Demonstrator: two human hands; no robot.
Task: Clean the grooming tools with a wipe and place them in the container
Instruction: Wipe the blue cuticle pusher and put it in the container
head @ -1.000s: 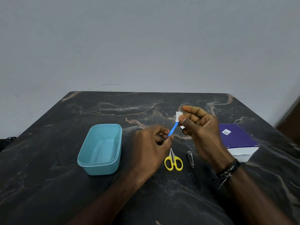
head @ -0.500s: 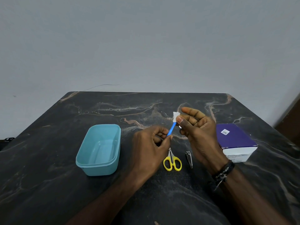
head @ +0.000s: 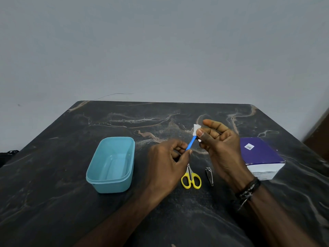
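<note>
Left hand [head: 167,163] pinches the blue tool [head: 190,143] at centre frame. Right hand [head: 219,145] pinches the white wipe [head: 195,129] round its tip. Teal container [head: 110,164] sits lower left.

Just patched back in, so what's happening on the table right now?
A person's left hand holds a blue tool while the right hand pinches a white wipe over its tip. The teal container holds nothing. The yellow scissors and nail clipper lie on the table beside it.
</note>
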